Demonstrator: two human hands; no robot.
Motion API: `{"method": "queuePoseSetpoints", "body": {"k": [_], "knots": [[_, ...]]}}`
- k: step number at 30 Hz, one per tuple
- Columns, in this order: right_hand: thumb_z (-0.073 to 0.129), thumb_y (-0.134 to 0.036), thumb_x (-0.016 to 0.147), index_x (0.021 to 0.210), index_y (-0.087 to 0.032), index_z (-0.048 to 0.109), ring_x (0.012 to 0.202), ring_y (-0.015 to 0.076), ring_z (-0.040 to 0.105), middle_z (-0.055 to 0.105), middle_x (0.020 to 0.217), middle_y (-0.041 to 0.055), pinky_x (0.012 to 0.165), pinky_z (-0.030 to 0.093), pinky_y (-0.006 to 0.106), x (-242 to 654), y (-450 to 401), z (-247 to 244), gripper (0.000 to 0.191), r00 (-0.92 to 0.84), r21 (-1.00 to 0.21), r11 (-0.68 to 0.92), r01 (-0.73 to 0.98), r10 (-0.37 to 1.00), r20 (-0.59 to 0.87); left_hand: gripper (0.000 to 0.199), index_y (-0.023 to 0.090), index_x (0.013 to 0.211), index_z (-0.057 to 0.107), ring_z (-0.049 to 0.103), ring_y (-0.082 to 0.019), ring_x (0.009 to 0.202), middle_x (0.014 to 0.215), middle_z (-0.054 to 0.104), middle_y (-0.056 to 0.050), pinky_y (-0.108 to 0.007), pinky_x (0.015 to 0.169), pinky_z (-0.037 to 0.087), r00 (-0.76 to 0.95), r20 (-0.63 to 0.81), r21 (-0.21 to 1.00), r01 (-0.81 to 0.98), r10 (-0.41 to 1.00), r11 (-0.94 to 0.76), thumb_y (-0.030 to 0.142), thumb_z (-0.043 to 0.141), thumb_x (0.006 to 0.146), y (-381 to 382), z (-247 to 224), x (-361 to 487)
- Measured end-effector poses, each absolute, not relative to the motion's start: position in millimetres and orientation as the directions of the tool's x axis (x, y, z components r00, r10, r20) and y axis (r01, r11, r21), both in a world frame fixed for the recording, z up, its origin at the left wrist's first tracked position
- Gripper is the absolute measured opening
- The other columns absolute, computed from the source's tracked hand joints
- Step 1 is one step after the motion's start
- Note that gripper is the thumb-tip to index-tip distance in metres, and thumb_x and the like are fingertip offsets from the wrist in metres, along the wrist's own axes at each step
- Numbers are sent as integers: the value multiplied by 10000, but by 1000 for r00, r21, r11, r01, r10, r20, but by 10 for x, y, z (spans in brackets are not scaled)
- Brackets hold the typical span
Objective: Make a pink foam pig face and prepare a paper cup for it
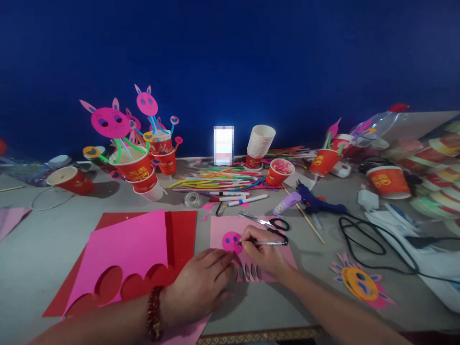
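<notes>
My right hand [265,250] grips a black-and-silver marker [273,243], its tip on a round magenta paper face [230,242] with two purple eyes. This disc lies on a light pink sheet [221,225] that has a row of narrow leaf-shaped holes near its lower edge. Flat beside the disc, my left hand [203,280] rests with its fingers stretched out over the sheet's left side. Just beyond my right hand are scissors [264,221] with black handles, partly hidden by that hand.
On the left, a magenta sheet [132,244] with round cut-outs covers red paper [183,235]. Red cups [134,165] hold paper-faced figures. Coloured pipe cleaners [215,178], a glue stick [286,203], a blue glue gun [318,201] and its black cable [359,258] lie around.
</notes>
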State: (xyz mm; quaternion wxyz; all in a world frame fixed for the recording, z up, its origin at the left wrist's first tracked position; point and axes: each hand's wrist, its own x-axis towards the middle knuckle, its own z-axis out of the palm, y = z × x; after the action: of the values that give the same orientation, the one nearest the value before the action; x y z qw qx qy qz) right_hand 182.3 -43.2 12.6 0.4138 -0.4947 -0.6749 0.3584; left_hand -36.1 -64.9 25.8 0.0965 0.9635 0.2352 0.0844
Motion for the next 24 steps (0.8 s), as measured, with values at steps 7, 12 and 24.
{"method": "queuePoseSetpoints", "body": {"k": [7, 12, 24], "knots": [[472, -152, 769, 629, -209, 537, 526, 119, 452, 527, 579, -35, 508, 323, 242, 1823, -427, 151, 164, -195, -874, 261, 410, 961, 195, 456, 154, 1299, 517, 509, -240, 1242, 1353, 588, -78, -373, 1068, 402, 875, 119, 237, 435, 470, -869, 413, 568, 927, -648, 261, -354], [462, -145, 762, 614, -209, 518, 517, 116, 433, 505, 565, -40, 504, 316, 239, 1819, -429, 147, 171, -191, -873, 271, 405, 959, 209, 472, 153, 1303, 511, 489, -236, 1262, 1370, 574, -78, -372, 1079, 393, 872, 125, 232, 439, 474, -868, 406, 590, 912, -652, 227, -360], [476, -155, 782, 656, -213, 525, 518, 124, 451, 500, 574, -39, 507, 351, 250, 1845, -433, 128, 147, -75, -940, 202, 276, 979, 189, 454, 165, 1309, 502, 485, -234, 1260, 1393, 555, -78, -379, 1070, 401, 871, 124, 237, 438, 474, -867, 398, 568, 926, -651, 235, -369]]}}
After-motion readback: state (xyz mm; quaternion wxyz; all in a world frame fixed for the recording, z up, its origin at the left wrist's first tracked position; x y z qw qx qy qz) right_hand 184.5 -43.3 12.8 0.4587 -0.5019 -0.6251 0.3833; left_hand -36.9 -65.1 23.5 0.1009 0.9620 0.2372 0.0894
